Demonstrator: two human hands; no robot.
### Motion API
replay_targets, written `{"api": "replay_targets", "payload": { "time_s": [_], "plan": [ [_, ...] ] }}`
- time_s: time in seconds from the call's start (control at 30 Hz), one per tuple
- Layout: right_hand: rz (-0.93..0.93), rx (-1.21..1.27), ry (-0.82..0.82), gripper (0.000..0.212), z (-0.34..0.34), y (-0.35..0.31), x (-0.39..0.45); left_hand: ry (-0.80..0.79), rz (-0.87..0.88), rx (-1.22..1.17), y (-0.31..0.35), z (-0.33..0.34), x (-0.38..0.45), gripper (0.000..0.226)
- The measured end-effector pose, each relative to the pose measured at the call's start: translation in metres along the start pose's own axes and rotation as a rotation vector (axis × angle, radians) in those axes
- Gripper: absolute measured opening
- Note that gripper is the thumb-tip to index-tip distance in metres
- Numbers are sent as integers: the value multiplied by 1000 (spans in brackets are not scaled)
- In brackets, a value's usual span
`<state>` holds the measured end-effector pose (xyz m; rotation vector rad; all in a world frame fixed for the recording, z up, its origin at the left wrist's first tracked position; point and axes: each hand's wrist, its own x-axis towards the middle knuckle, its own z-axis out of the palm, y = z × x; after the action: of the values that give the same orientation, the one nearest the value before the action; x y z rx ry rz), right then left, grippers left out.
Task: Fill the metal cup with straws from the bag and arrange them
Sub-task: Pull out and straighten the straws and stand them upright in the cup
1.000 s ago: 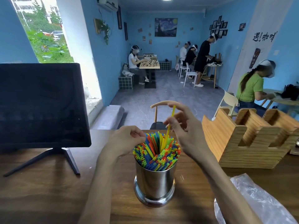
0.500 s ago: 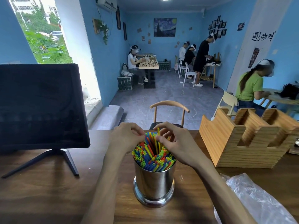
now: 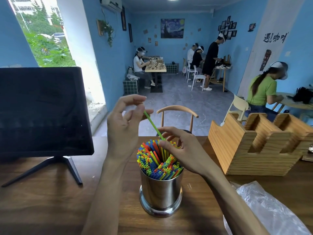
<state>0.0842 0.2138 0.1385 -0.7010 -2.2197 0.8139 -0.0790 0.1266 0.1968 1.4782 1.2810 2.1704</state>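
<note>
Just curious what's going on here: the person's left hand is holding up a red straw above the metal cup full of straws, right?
Not quite. In the head view, the straw pinched by the left hand is green, not red. It does slant up above the metal cup, packed with straws.

A metal cup (image 3: pixel 160 190) packed with coloured straws (image 3: pixel 158 161) stands on the wooden table (image 3: pixel 42 200) at centre. The left hand (image 3: pixel 125 126), raised at the cup's 11 o'clock, pinches the top of a green straw (image 3: pixel 153 125) that slants down into the bundle. The right hand (image 3: pixel 183 150) rests over the straws, fingertips touching the green straw's lower part. A clear plastic bag (image 3: pixel 271 211) lies at 4 o'clock, a wooden holder (image 3: pixel 254 146) at 2 o'clock, a dark monitor (image 3: pixel 40 109) at 10 o'clock.
</note>
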Motion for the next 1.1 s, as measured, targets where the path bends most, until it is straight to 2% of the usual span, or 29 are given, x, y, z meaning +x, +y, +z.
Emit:
{"api": "replay_targets", "payload": {
  "time_s": [0.1,0.2,0.3,0.4,0.47,0.57,0.63,0.7,0.77,0.83,0.93,1.0,1.1],
  "plan": [
    [-30,80,24,23,1,-1,-2,88,106,-115,13,3,-1,21],
    [-16,339,52,21,-5,-6,-5,193,137,-92,9,1,0,23],
    [-10,621,132,24,-13,-11,-7,306,61,21,-11,-6,1,23],
    [31,777,256,18,-18,-13,-5,336,-63,191,-26,-9,-2,24],
    [20,862,318,18,-20,-16,-3,265,-150,372,-33,-9,-6,22],
    [-37,826,393,19,-22,-20,0,38,-339,583,-38,-11,-7,12],
    [-100,656,463,15,-23,-22,2,-104,-413,667,-40,-12,-8,11],
    [-152,427,521,12,-22,-22,4,-157,-425,749,-43,-13,-9,9],
    [-153,271,503,12,-19,-19,7,-216,-454,828,-50,-13,-8,14],
    [-123,233,447,9,-14,-16,7,-326,-516,868,-59,-12,-7,21],
    [-165,238,483,22,-12,-18,5,-477,-567,861,-67,-7,-7,28],
    [-220,300,550,26,-13,-20,4,-513,-573,835,-71,-5,-8,36],
    [-258,338,590,27,-15,-20,3,-483,-569,838,-76,-7,-5,42]
  ]
}}
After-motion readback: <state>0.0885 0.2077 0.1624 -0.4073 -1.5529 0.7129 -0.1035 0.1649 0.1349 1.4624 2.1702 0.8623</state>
